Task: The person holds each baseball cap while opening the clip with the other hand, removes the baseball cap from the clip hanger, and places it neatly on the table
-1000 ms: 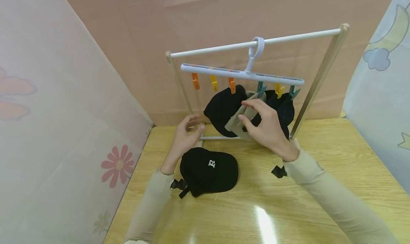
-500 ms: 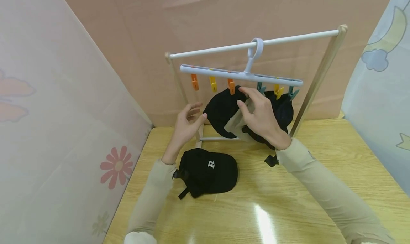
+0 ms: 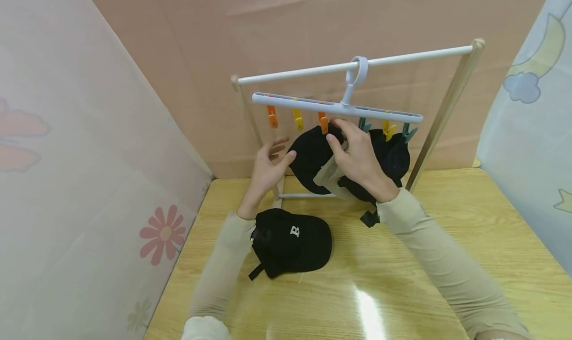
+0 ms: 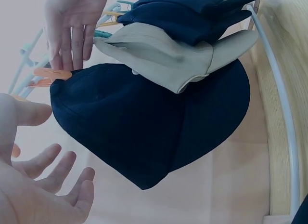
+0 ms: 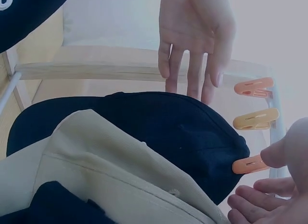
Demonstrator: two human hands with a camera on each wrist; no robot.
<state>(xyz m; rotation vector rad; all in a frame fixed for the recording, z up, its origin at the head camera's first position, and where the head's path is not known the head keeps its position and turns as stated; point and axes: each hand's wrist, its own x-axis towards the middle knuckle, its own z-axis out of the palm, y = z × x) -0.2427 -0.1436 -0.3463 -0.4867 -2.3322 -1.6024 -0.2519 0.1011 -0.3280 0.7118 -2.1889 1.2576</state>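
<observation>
A black cap (image 3: 308, 154) hangs from the third clothespin (image 5: 250, 164) from the left, an orange one, on the pale hanger (image 3: 304, 102). My left hand (image 3: 266, 169) is at this cap's left side, thumb and fingers spread, holding nothing. On its other side my right hand (image 3: 357, 156) has its thumb and fingertips right beside the orange clothespin, with space between thumb and fingers. In the left wrist view a beige cap (image 4: 144, 53) hangs against the black one, with a dark cap (image 4: 178, 17) behind it. My right hand partly covers the beige cap in the head view.
The hanger hooks over the white top bar (image 3: 415, 57) of a wooden rack. An orange clothespin (image 3: 272, 116) and a yellow clothespin (image 3: 298, 119) hang bare at its left. Another black cap (image 3: 308, 250), with a white letter, lies on the wooden table (image 3: 469, 221) in front.
My right hand has moved left and up from the beige cap to the orange clothespin. My left hand has risen and come right, up to the hanging black cap.
</observation>
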